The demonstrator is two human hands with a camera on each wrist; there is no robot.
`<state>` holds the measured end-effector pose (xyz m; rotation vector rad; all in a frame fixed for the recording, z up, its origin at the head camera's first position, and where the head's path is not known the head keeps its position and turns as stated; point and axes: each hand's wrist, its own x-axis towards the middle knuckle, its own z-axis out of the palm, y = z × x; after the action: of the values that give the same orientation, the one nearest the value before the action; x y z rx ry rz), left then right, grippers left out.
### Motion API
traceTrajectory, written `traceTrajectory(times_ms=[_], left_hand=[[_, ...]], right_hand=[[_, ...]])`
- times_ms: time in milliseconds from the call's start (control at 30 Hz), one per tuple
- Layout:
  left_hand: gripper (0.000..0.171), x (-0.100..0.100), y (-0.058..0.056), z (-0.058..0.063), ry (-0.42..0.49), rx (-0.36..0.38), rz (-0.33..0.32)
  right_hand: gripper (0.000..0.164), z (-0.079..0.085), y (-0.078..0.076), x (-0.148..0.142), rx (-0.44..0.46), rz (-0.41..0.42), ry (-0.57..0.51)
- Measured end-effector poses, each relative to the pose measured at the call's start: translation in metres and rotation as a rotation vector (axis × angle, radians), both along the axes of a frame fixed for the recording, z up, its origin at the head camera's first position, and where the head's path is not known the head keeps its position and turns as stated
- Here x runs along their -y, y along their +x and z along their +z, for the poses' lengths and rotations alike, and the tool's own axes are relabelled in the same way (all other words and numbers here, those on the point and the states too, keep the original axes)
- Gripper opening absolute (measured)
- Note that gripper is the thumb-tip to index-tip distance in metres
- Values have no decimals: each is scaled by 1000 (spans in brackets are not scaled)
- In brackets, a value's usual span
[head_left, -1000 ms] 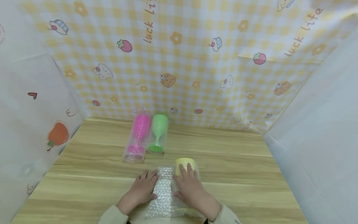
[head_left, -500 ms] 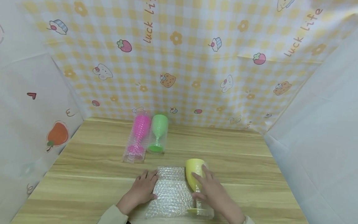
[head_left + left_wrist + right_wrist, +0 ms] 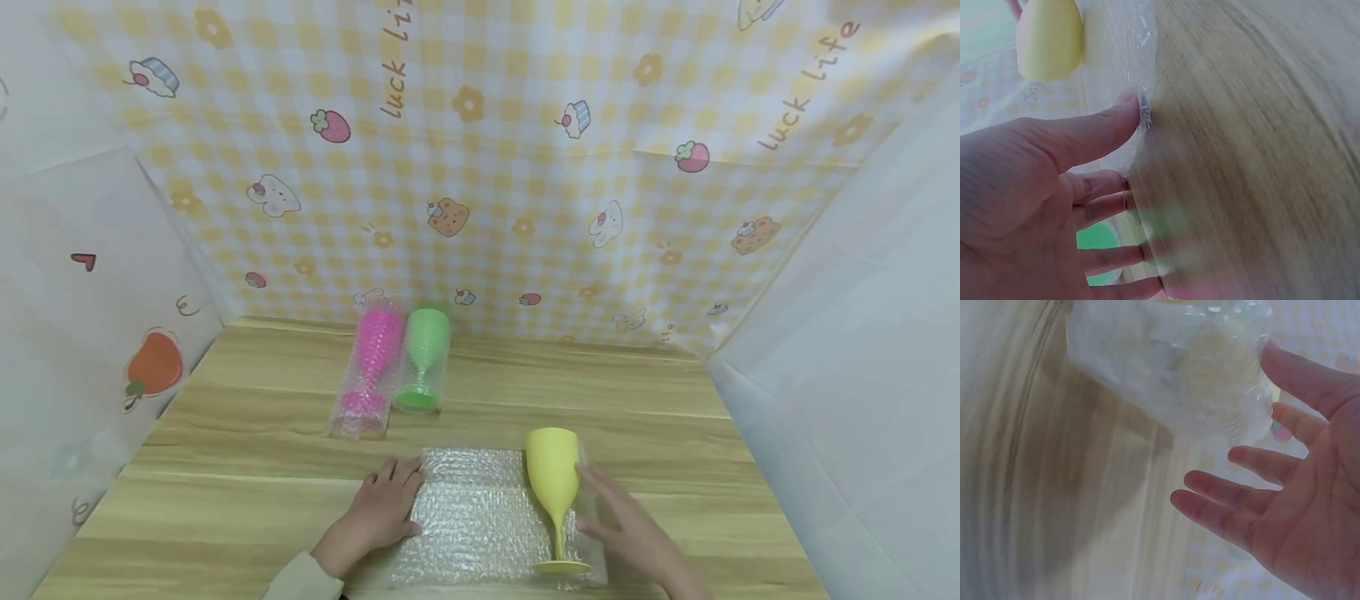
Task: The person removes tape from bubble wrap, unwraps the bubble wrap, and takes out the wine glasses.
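A yellow goblet (image 3: 553, 475) lies on a sheet of clear bubble wrap (image 3: 472, 521), its bowl toward the back wall and its base toward me. My left hand (image 3: 381, 504) rests at the sheet's left edge, thumb and fingers extended; in the left wrist view the thumb (image 3: 1094, 134) touches the wrap's edge. To the right of the goblet is my right hand (image 3: 633, 529), fingers stretched out. From the right wrist, the bubble wrap (image 3: 1172, 356) curves up beside the thumb and index fingertip of that hand (image 3: 1304, 481) and hides most of the goblet.
Toward the back left lie a pink goblet (image 3: 371, 362) and a green goblet (image 3: 425, 354), side by side, each wrapped in clear bubble wrap. A yellow checked cloth (image 3: 480, 167) hangs behind the wooden table (image 3: 637, 392), with pale sheets at both sides.
The yellow goblet has rolled to the right, and the bubble wrap has unrolled from around it into a wider flat sheet. My right hand moved right with it; my left hand stayed put.
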<state>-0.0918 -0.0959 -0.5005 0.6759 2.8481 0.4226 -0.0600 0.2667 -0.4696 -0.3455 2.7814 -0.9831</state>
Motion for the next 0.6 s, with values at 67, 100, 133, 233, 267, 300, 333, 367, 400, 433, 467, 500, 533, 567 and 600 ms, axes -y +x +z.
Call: traceTrajectory(times_ms=[67,100,133,233,267,300,333,367,400,433,467,500,533,567,600], left_hand=[[77,0,0,0,-3,-4,-1],[77,0,0,0,-2,-5,-1],[77,0,0,0,-3,-7,-2],[77,0,1,1,1,-9,-2],[77,0,1,1,2,-8,-1],[77,0,1,1,4,-8,-1],[77,0,2,1,5,-8,-1],[76,0,2,1,6,-8,-2],[76,0,2,1,6,-9,-3],[76,0,2,1,6,-8,-2],[76,0,1,1,5,-8,-2],[76,0,1,1,5,-7,-2],[77,1,1,1,5,-7,-1],[77,1,1,0,4,-8,-2],[77,2,1,0,3,-7,-2]], right_hand=[[69,-4,1,-8,-17,-15,-5],[68,-6,1,-11,-19,-26,-1],[67,-8,1,-14,-21,-34,0],[66,-13,0,-23,3,-62,8],[66,-15,0,-26,15,-73,8],[66,-17,0,-29,30,-85,11],[66,-19,-1,-32,42,-96,12],[66,-20,-1,-35,50,-107,21],[65,-22,-1,-38,52,-116,35],[64,-24,0,-40,58,-124,50],[64,-25,0,-42,64,-130,65],[63,-26,0,-43,64,-131,89],[62,-27,0,-45,65,-130,110],[61,-28,1,-46,66,-128,129],[60,-29,1,-46,67,-127,143]])
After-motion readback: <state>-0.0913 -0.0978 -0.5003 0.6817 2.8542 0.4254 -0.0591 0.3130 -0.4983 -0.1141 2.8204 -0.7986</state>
